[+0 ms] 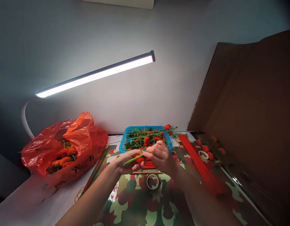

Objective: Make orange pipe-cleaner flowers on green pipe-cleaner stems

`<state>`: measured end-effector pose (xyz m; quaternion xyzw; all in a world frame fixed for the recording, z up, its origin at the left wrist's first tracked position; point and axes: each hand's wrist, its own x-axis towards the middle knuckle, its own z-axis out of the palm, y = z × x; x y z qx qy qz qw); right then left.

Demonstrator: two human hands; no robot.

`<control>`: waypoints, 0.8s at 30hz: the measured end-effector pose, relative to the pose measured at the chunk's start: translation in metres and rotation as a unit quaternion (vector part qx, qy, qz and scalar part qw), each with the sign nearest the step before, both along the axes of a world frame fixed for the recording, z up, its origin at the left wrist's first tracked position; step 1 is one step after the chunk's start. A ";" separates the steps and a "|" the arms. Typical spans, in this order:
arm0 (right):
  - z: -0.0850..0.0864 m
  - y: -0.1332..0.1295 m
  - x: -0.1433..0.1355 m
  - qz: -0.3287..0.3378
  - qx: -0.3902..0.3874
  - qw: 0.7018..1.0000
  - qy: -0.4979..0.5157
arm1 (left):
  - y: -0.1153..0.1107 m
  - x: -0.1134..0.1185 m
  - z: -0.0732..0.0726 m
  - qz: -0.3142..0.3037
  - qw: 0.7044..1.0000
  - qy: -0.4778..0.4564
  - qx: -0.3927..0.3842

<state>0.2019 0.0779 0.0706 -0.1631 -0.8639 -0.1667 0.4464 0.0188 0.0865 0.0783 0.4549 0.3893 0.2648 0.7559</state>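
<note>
Left fingers (133,153) are clamping a flower (140,159) — right fingers (156,151) are pinching together by a stem (132,160), tape (148,183) lying below both.

The bag (88,144) at left is thin, crinkled, glossy plastic, and the basket (123,142) near the centre is openwork plastic. The green stem (133,159) at centre looks matt, the red strips (198,160) at right fuzzy. Below, the camouflage covering (133,204) shines; the cardboard (250,103) at right is dull, rough-edged.
</note>
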 end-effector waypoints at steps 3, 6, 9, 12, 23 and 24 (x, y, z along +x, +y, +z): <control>0.005 0.000 0.002 0.006 -0.040 0.999 0.021 | -0.006 0.004 0.008 0.023 0.999 0.005 0.032; 0.015 0.002 0.006 -0.001 -0.196 0.973 0.125 | -0.015 0.008 0.021 0.160 0.970 0.020 0.182; 0.026 0.002 0.008 0.028 -0.361 0.913 0.185 | -0.024 0.010 0.031 0.228 0.891 0.110 0.376; 0.030 -0.002 0.004 0.045 -0.435 0.881 0.181 | -0.030 0.011 0.032 0.217 0.833 0.203 0.467; 0.026 -0.006 0.004 0.039 -0.343 0.932 0.109 | -0.017 0.008 0.020 0.123 0.937 0.108 0.308; 0.024 -0.005 0.005 0.041 -0.293 0.951 0.087 | -0.013 0.006 0.018 0.099 0.962 0.078 0.242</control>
